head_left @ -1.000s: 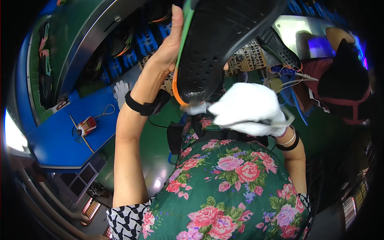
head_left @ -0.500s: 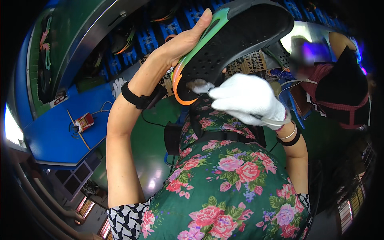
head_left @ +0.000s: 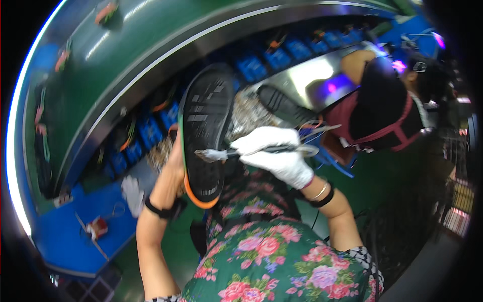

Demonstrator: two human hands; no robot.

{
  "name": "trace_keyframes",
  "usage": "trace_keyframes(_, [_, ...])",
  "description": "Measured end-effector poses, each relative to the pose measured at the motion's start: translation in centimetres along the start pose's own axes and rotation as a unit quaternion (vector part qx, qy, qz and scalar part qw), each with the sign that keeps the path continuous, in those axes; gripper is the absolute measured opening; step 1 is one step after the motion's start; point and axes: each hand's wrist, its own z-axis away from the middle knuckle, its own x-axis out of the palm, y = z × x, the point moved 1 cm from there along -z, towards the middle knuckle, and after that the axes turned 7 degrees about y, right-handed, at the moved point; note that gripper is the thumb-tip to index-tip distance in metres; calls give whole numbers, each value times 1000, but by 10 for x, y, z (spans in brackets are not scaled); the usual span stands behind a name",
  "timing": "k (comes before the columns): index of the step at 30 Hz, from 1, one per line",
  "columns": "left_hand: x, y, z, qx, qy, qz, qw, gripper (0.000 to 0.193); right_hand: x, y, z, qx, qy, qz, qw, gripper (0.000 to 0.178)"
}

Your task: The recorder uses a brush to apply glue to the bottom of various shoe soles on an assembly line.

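Note:
A black shoe sole (head_left: 206, 121) with an orange and green rim stands upright in front of me, its slotted face toward me. My bare left hand (head_left: 175, 158) holds it from behind at the left edge; the fingers are mostly hidden by the sole. My right hand (head_left: 275, 153), in a white glove, is closed around a brush (head_left: 217, 155) with a pale tube or cord by its handle. The brown bristles lie over the lower part of the sole; whether they touch it I cannot tell.
Another black sole (head_left: 284, 103) rests on the bench beside crumpled brownish paper (head_left: 250, 113). Behind runs a row of blue holders (head_left: 251, 69) and a curved green conveyor (head_left: 151, 30). A blue table (head_left: 60, 231) with a white glove (head_left: 132, 195) is at left. A co-worker (head_left: 382, 95) sits at right.
The sole has moved left and down and turned: its slotted face shows now instead of one with round holes. My gloved hand and brush moved left and down with it. The view has shifted.

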Motion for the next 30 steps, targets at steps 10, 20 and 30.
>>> trace_keyframes(10, [-27,-49,-28,133,-98,-19,986,55,-9,-13,-24,-224,-57,206,951,19])
trace_keyframes(20, [57,-46,39,268,-64,162,948,49,5,-38,-2,-309,-6,287,907,32])
trace_keyframes(30, [10,-79,-9,124,-242,284,919,99,20,-50,-27,-358,9,327,874,22])
